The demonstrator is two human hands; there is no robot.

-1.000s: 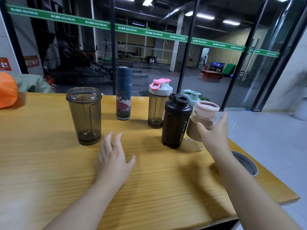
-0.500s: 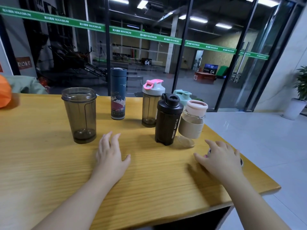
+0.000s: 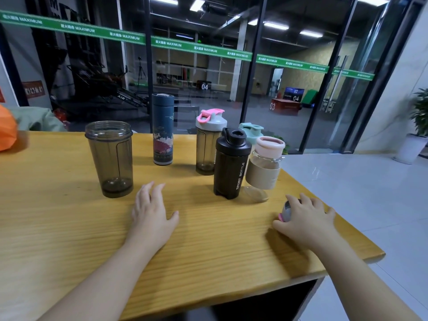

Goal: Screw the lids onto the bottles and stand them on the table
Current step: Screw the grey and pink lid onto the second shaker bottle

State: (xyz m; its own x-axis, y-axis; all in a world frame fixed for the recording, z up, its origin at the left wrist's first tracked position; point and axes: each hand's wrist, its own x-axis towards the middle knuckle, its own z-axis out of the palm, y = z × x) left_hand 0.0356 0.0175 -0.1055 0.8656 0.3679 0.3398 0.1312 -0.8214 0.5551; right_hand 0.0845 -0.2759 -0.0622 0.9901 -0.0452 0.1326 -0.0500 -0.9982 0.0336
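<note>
A smoky lidless bottle (image 3: 108, 158) stands upright at the left of the wooden table (image 3: 69, 228). To its right stand a blue flask (image 3: 162, 133), a smoky shaker with a pink-and-white lid (image 3: 207, 144), a black sport bottle (image 3: 231, 167), a teal-lidded bottle (image 3: 251, 130) mostly hidden behind it, and a glass bottle with a pink lid (image 3: 266, 165), all capped. My left hand (image 3: 151, 214) lies flat on the table in front of the lidless bottle. My right hand (image 3: 305, 218) grips a grey lid with a pink edge (image 3: 286, 210), tilted, near the table's right edge.
An orange object (image 3: 7, 133) sits at the table's far left edge. Glass walls run behind the table. The table's right corner ends just beyond my right hand, over a white tiled floor with a potted plant (image 3: 412, 147).
My right hand left the pink-lidded glass bottle, came down to the table's right edge and took hold of the grey lid lying there. My left hand stayed flat on the table.
</note>
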